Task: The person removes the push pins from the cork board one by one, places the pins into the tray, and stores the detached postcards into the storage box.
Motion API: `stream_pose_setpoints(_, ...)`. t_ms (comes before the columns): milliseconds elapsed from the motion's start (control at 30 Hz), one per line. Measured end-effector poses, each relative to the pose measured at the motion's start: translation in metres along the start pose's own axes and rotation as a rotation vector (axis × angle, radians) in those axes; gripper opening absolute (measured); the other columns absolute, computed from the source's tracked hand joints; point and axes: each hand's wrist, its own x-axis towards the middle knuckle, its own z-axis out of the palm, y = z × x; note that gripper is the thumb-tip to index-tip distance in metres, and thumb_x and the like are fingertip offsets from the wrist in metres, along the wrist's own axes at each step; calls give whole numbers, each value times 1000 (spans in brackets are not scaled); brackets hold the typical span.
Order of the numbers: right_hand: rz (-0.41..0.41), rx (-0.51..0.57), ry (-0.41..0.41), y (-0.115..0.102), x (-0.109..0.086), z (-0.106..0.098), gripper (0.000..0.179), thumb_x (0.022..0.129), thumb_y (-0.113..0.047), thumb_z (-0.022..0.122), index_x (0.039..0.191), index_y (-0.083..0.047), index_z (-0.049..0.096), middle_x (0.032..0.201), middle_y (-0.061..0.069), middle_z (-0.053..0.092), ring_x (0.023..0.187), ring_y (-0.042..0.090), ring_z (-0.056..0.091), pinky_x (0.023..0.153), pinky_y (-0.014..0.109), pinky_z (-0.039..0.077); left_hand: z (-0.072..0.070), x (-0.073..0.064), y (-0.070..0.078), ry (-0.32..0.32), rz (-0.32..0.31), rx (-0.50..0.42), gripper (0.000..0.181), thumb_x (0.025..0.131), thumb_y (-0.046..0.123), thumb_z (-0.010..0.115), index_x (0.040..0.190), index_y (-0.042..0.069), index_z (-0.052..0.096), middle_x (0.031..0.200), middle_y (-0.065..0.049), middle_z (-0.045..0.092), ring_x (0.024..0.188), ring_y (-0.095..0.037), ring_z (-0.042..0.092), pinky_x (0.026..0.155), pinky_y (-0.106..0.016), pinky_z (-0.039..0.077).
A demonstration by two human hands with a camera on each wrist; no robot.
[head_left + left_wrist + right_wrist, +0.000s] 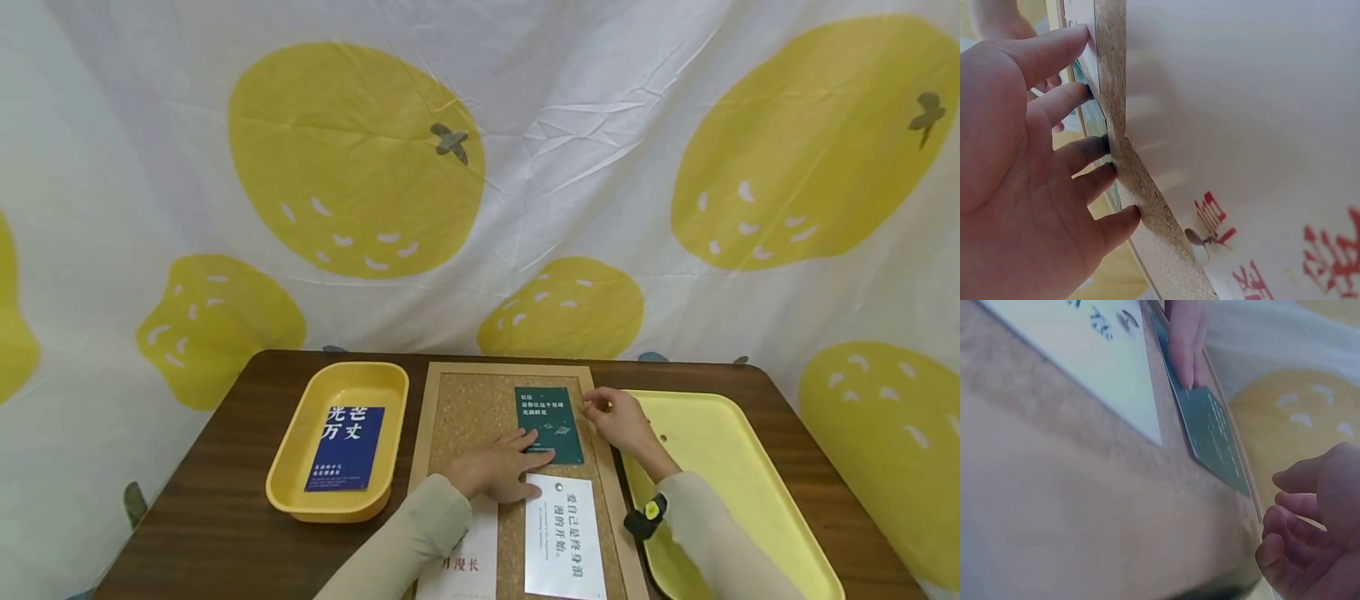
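Observation:
My left hand [495,471] lies spread on a corkboard, its fingertips resting on a dark green card [558,421] with white lettering. In the left wrist view its fingers [1094,147] are splayed and nearly straight. At the board's upper right edge is my right hand [622,421], its fingertips just beside the green card. Its fingers [1272,550] are bent in the right wrist view; I cannot tell whether something small sits between them. Below the green card lies a white card [562,542] with a round tack [558,487] near its top.
The wood-framed corkboard [468,408] also bears a white card with red characters [468,575], partly under my left arm. On its left, a yellow basin [281,467] holds a blue card [345,450]. A pale yellow tray [720,500] with small bits [663,437] lies to the right.

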Motion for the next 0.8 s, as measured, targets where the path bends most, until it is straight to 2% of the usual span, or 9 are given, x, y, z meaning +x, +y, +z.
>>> stream_pose_setpoints(300,30,87,-53,-13,5,11,31,93,-6,62,121,8,63,89,12,65,57,15,57,50,28,47,0,-1,1,1,5,27,62,96,52,56,153,42,32,166,3,16,153,-17,11,124,-44,15)
stream_pose_setpoints(633,71,63,-70,-15,9,21,39,91,-9,67,126,8,60,89,11,60,55,14,53,48,27,44,0,0,1,-9,8,27,62,97,52,55,153,42,32,166,3,16,153,-17,11,124,-43,15)
stream_pose_setpoints(800,73,18,-73,-14,12,21,42,91,-11,68,128,8,59,92,11,61,60,15,54,54,28,45,0,0,1,-5,3,30,62,97,52,55,153,42,32,166,3,16,153,-17,11,123,-43,16)
